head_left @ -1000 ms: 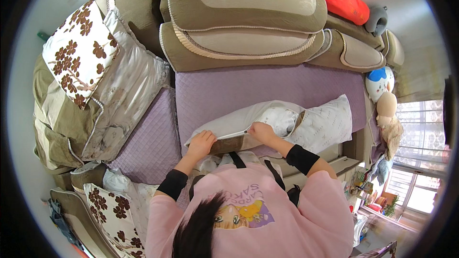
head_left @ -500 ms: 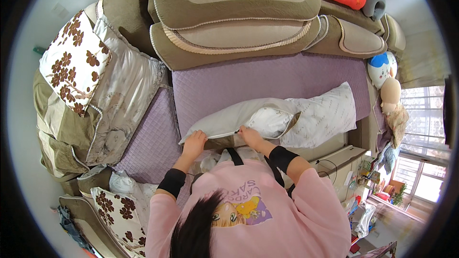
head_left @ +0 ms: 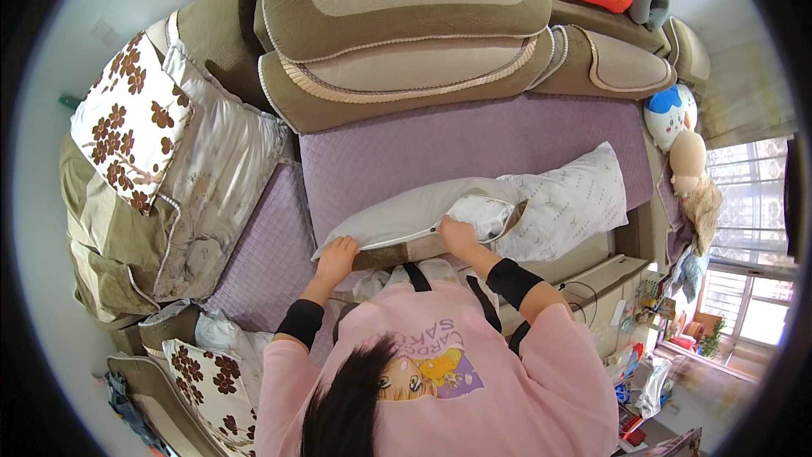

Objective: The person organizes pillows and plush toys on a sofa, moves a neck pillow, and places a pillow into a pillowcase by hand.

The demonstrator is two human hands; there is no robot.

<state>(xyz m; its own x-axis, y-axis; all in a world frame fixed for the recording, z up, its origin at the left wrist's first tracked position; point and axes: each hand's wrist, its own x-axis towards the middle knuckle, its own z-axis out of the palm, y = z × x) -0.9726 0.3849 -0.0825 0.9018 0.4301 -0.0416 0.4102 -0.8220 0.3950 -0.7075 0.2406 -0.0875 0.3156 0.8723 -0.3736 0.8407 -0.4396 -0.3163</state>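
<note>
A long grey and brown cushion cover lies across the front of the lilac quilted seat. Inside it is a white printed pillow, which shows through the cover's gap and sticks out beyond its right end. My left hand is closed on the cover's near edge at the left end. Farther right, my right hand pinches a small dark zipper pull at the left end of the gap. The zipper line runs between my two hands.
Brown sofa back cushions stand behind the lilac seat pad. A flower-print cushion leans at the left. Plush toys sit at the right, above a beige cabinet with a dark cable.
My right hand has moved right along the zipper with the pull, and the gap in the cover is shorter. My left hand stays at the left end. The view has shifted slightly.
</note>
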